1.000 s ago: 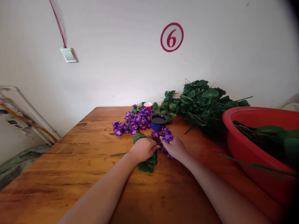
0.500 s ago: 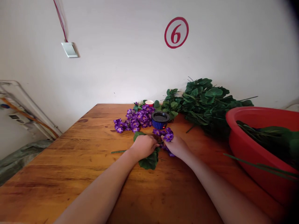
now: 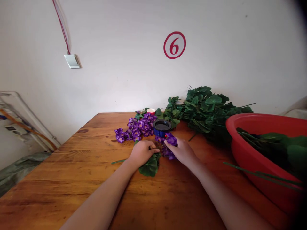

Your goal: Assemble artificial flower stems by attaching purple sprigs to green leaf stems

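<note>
My left hand (image 3: 143, 153) is closed around a green leafy stem (image 3: 149, 166), whose stalk end sticks out to the left over the wood. Close beside it, my right hand (image 3: 180, 150) pinches a cluster of purple artificial flowers (image 3: 170, 140); blossoms show above and below its fingers. The flowers and the leaves meet between the two hands, but the exact joint is too small to make out. Just behind the hands stands a small blue pot (image 3: 161, 127) with a black top and a lit red light. A heap of purple flowers (image 3: 141, 126) lies left of the pot.
A red and white cup (image 3: 151, 111) stands behind the flower heap. Green leafy stems (image 3: 206, 108) are piled against the wall. At the right, a large red basin (image 3: 251, 159) holds more leaves, with stalks over its rim. All rest on the wooden table (image 3: 83, 169).
The view has tilted slightly upward. My right hand's flower cluster has turned and now sits closer to its fingertips, while my left hand keeps hold of the leafy stem.
</note>
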The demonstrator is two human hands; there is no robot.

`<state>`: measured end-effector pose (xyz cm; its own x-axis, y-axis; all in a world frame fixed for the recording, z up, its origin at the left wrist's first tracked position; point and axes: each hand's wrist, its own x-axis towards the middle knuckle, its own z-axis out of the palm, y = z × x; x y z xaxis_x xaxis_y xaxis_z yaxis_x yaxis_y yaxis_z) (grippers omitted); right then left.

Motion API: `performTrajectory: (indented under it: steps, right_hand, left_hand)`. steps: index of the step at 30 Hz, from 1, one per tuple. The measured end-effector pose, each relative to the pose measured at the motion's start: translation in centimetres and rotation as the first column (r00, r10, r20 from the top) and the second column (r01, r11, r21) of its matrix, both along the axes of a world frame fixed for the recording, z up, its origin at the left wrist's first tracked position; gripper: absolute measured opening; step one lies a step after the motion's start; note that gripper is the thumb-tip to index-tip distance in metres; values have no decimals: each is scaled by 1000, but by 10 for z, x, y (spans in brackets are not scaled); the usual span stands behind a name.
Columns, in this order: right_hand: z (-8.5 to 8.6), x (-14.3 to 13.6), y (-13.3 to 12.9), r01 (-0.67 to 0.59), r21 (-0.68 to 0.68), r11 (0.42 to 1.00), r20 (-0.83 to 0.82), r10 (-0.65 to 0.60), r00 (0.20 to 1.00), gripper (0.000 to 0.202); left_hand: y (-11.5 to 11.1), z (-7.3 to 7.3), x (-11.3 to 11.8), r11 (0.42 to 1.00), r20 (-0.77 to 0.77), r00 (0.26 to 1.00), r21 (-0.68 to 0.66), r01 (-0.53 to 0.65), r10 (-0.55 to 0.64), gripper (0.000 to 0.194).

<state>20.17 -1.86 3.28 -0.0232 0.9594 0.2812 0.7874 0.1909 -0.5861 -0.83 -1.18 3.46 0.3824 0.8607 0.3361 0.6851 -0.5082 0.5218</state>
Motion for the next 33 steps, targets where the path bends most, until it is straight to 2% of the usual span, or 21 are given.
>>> performTrajectory:
  steps: [3, 4, 6, 9, 13, 17, 20, 23, 26, 29, 33]
  right_hand:
    - [3, 0, -2, 46, 251, 967, -38, -37, 999, 49]
    - [6, 0, -4, 19, 323, 946, -31, -9, 999, 49]
    - [12, -1, -10, -121, 396, 910, 29, 119, 993, 38]
    - [21, -1, -18, -362, 298, 883, 167, 325, 931, 16]
    - [19, -1, -18, -475, 135, 870, 327, 413, 850, 13]
    - [13, 1, -12, -479, 96, 873, 354, 420, 836, 16]
    - [14, 2, -10, -452, 82, 888, 343, 401, 850, 16]
    - [14, 3, -10, -445, 55, 894, 340, 402, 850, 17]
    - [12, 4, -8, -432, 8, 902, 319, 407, 856, 18]
    - [9, 5, -5, -419, -25, 907, 294, 408, 865, 19]
    - [6, 6, -4, -387, -1, 922, 330, 365, 871, 23]
  left_hand:
    - [3, -3, -1, 997, 90, 995, -61, -37, 42, 25]
    - [4, -4, -1, 996, 115, 992, -77, -49, 58, 24]
    - [6, -5, -2, 993, 157, 984, -98, -65, 80, 24]
    - [7, -4, -3, 992, 198, 976, -102, -73, 92, 28]
    - [6, 0, -4, 996, 189, 979, -65, -59, 70, 20]
    - [0, 10, -3, 995, 102, 994, 97, -36, 26, 11]
    - [-8, 20, -3, 985, 50, 995, 154, 77, -86, 12]
    - [-12, 25, -5, 975, 3, 979, 93, 201, -202, 14]
    - [-9, 24, -11, 954, -55, 952, -2, 301, -301, 10]
    - [-5, 20, -16, 944, -83, 940, -45, 327, -330, 10]
    - [-2, 17, -15, 942, -96, 938, -73, 327, -333, 6]
